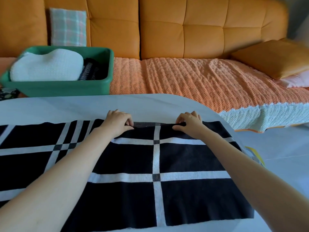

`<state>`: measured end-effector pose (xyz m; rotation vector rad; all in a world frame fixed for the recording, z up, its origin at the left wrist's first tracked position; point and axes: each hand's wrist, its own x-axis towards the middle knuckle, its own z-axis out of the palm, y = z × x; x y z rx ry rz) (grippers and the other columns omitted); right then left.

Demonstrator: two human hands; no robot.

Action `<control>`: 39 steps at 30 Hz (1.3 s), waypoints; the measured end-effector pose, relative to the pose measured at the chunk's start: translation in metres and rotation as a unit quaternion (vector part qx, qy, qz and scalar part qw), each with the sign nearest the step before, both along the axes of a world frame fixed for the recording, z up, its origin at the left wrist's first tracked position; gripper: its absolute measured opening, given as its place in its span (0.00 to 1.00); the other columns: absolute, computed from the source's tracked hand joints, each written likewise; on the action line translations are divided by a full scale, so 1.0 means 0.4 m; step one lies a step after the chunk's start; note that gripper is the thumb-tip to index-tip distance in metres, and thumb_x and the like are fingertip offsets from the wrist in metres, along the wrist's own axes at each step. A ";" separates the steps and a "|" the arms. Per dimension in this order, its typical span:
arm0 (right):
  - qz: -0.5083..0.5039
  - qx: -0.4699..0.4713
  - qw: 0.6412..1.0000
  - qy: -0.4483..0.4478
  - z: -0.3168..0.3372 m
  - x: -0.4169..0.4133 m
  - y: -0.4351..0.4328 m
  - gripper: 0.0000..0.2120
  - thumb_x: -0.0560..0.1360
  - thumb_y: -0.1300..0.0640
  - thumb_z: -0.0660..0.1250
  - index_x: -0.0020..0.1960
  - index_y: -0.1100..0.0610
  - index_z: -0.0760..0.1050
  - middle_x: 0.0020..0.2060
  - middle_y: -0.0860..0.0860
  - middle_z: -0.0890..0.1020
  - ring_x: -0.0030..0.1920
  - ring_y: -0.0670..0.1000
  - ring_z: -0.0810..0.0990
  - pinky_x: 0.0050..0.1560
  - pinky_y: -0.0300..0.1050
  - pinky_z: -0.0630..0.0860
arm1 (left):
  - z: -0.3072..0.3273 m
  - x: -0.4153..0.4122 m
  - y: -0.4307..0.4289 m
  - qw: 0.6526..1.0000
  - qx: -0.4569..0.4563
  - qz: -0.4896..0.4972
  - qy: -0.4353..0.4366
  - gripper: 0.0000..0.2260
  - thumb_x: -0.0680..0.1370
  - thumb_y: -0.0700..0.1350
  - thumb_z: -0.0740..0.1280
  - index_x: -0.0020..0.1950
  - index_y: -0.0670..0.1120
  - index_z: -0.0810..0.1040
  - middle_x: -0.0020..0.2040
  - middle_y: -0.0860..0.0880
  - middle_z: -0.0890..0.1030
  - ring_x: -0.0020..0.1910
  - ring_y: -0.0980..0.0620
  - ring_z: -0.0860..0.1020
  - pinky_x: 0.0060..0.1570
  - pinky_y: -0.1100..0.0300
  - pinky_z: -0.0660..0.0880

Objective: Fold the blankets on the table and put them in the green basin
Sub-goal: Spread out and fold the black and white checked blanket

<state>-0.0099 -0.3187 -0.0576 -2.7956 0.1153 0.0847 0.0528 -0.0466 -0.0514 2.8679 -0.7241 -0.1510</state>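
Pinching the far edge of the blanket [184, 158] spread on the surface [66, 108], left hand [119, 122] and right hand [189, 122] grip it with curled fingers [129, 121], the basin [66, 90] sitting at ten o'clock on the sofa [184, 77].

The blanket [184, 156] lies on the table [66, 108] before you, your left hand [117, 121] and right hand [190, 122] pinching its far edge. Behind the table stands the sofa [184, 30]: the basin [66, 89] sits on its seat at left, a cushion [274, 61] at right.
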 end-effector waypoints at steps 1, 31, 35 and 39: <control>-0.006 -0.001 1.000 0.010 0.005 0.001 -0.005 0.17 0.73 0.41 0.66 0.53 0.53 0.72 0.50 0.50 0.75 0.59 0.53 0.64 0.58 0.46 0.58 | -0.001 0.004 0.002 1.000 0.005 0.001 0.007 0.07 0.75 0.53 0.68 0.48 0.51 0.77 0.45 0.55 0.74 0.52 0.51 0.70 0.52 0.56 0.61; -0.321 0.162 0.926 -0.116 0.037 -0.242 -0.250 0.06 0.75 0.55 0.68 0.44 0.58 0.76 0.33 0.50 0.76 0.39 0.56 0.77 0.38 0.45 0.71 | -0.140 -0.298 -0.220 0.996 -0.027 -0.023 -0.079 0.36 0.73 0.65 0.30 0.77 0.52 0.47 0.77 0.48 0.46 0.76 0.48 0.42 0.72 0.46 0.40; -0.338 0.136 0.917 -0.163 0.047 -0.226 -0.255 0.05 0.76 0.56 0.65 0.45 0.57 0.74 0.34 0.55 0.78 0.35 0.56 0.76 0.36 0.48 0.72 | -0.132 -0.293 -0.232 0.998 -0.017 0.002 -0.064 0.39 0.70 0.67 0.28 0.77 0.52 0.45 0.77 0.48 0.43 0.75 0.46 0.40 0.72 0.44 0.37; -0.316 0.104 0.943 -0.012 0.029 -0.248 -0.286 0.16 0.75 0.46 0.66 0.45 0.61 0.76 0.48 0.59 0.81 0.45 0.57 0.77 0.47 0.51 0.74 | -0.129 -0.293 -0.241 0.999 -0.009 0.016 -0.051 0.39 0.68 0.68 0.28 0.76 0.53 0.41 0.77 0.49 0.40 0.75 0.47 0.36 0.71 0.44 0.36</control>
